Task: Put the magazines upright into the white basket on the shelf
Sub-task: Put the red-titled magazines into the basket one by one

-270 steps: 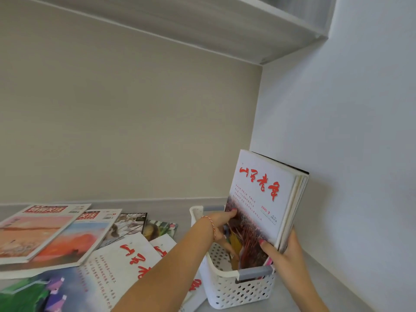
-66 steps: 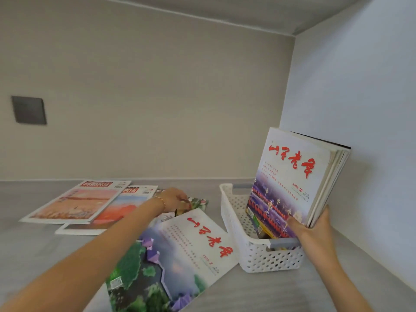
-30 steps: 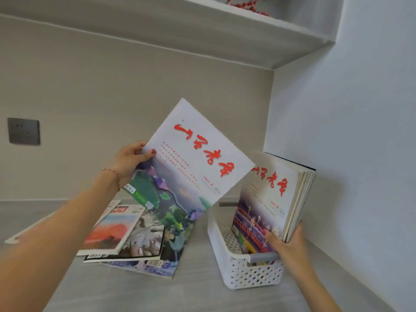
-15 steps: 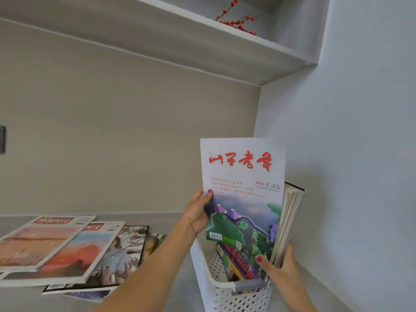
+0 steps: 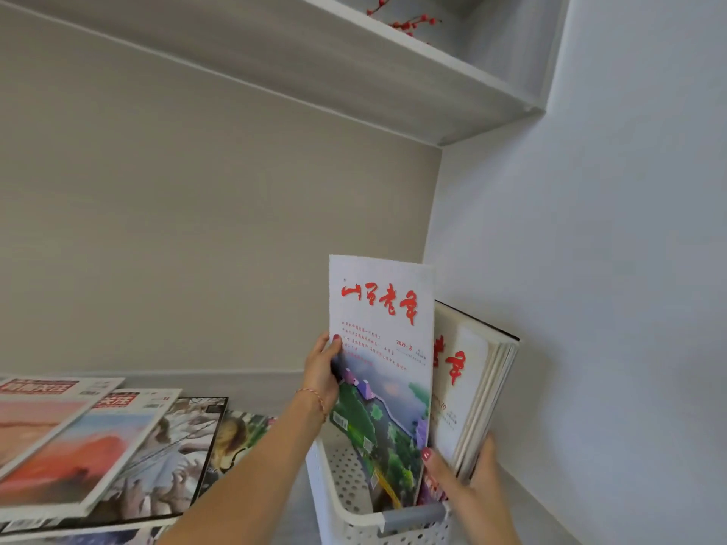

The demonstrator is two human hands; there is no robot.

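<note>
My left hand (image 5: 322, 373) grips the left edge of a white magazine (image 5: 383, 348) with red characters and a green landscape cover. It stands upright with its lower end inside the white perforated basket (image 5: 338, 501) at the bottom right. Behind it, several magazines (image 5: 472, 387) stand upright in the basket and lean toward the right wall. My right hand (image 5: 468, 477) holds the lower edge of that stack, thumb on its front.
Several magazines (image 5: 98, 442) lie fanned flat on the grey shelf surface (image 5: 251, 383) to the left. The right wall (image 5: 609, 308) runs close beside the basket. An upper shelf (image 5: 354, 64) hangs overhead with red berry twigs (image 5: 401, 17) on it.
My left hand lifted the landscape-cover magazine off the shelf, turned it upright and lowered its bottom end into the basket in front of the stack. My right hand stayed on the stack.
</note>
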